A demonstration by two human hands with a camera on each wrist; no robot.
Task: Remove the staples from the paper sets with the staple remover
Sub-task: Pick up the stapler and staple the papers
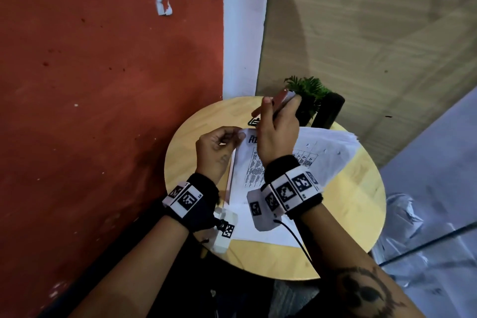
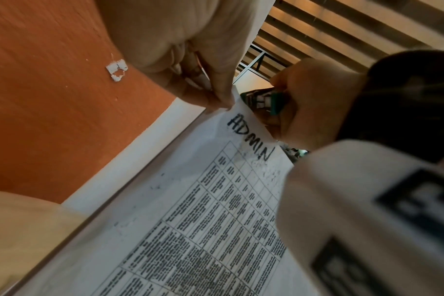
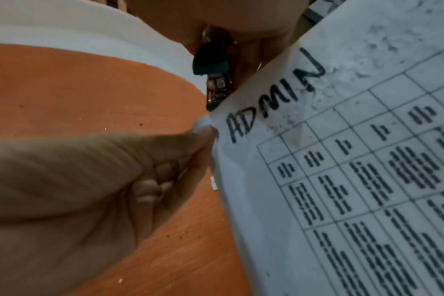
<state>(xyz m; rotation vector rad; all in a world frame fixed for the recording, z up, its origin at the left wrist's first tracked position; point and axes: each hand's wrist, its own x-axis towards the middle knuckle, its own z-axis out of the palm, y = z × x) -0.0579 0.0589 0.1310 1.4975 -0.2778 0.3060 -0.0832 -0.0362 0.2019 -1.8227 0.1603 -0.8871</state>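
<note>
A stapled paper set (image 1: pixel 254 170) headed "ADMIN" lies on the round wooden table (image 1: pixel 348 214). My left hand (image 1: pixel 238 135) pinches its top left corner between thumb and fingertips and lifts it a little; the pinch also shows in the left wrist view (image 2: pixel 221 100) and the right wrist view (image 3: pixel 205 136). My right hand (image 1: pixel 280 104) grips the staple remover (image 1: pixel 282 98) just above and beyond that corner. The staple remover's teal body and metal jaws (image 3: pixel 213 80) point down at the corner of the paper set (image 3: pixel 342 180). No staple is visible.
A small green plant (image 1: pixel 309 90) in a black pot (image 1: pixel 333 108) stands at the table's far edge. More white sheets (image 1: pixel 335 147) spread to the right. A white device (image 1: pixel 222 237) sits at the near left edge. The red wall (image 1: pixel 103 85) is close on the left.
</note>
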